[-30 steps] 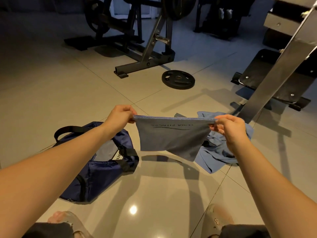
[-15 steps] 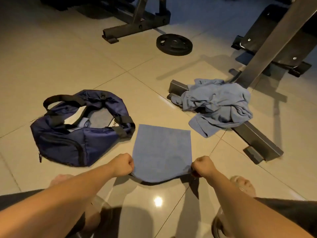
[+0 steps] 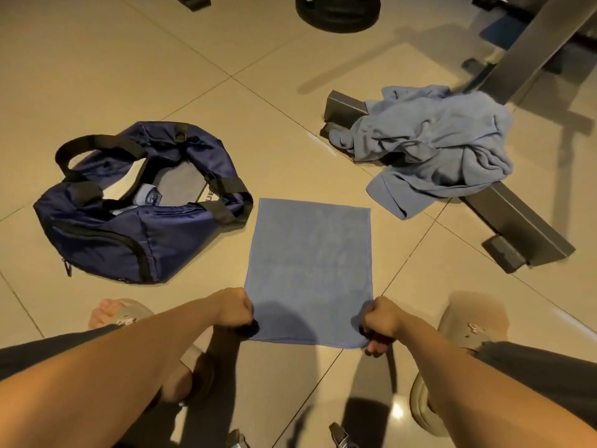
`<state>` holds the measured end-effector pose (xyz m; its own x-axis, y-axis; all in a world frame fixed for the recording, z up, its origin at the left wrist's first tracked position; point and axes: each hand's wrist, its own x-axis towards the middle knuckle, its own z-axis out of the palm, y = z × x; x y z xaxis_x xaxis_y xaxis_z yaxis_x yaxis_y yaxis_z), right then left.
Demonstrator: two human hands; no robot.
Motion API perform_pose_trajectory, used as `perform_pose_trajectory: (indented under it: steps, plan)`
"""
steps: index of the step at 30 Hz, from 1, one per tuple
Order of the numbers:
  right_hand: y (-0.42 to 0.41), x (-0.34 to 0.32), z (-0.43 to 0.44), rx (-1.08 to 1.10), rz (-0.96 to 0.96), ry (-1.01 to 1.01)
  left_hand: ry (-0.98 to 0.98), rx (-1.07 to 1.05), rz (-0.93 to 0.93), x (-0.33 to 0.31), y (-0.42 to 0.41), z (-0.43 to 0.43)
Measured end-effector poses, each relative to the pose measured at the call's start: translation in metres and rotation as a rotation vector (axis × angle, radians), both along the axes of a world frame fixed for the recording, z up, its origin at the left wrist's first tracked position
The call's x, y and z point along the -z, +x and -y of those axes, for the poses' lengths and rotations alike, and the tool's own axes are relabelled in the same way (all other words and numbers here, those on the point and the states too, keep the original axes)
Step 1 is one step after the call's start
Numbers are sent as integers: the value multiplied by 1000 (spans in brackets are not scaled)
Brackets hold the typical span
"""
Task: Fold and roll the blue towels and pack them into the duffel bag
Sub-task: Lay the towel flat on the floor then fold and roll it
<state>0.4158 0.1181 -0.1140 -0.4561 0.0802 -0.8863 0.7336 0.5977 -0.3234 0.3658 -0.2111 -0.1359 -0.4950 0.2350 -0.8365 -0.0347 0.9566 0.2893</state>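
Observation:
A folded blue towel (image 3: 310, 266) lies flat on the tiled floor in front of me. My left hand (image 3: 234, 308) grips its near left corner and my right hand (image 3: 378, 321) grips its near right corner, both with curled fingers. The navy duffel bag (image 3: 129, 227) lies open to the left of the towel, with a light blue rolled item and grey lining showing inside. A crumpled heap of blue towels (image 3: 436, 143) rests to the right, draped over a metal bar.
A grey metal bench foot (image 3: 513, 227) runs diagonally under the heap at the right. A black weight plate (image 3: 337, 11) lies at the top. My sandalled feet (image 3: 468, 321) stand at both sides of the towel's near edge.
The towel went from hanging in the air between my hands to lying flat on the floor. My hands lowered with it and my view tilted down toward the floor.

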Motion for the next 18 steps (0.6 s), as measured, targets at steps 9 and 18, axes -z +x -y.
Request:
perform_pose_trajectory:
  steps: [9,18]
  plan:
    - [-82,35,-6,-68,-313,101,25,-192,-167,26,-68,-36]
    - [-165,36,-30,-379,-556,538,-46,-25,-678,23,-159,-57]
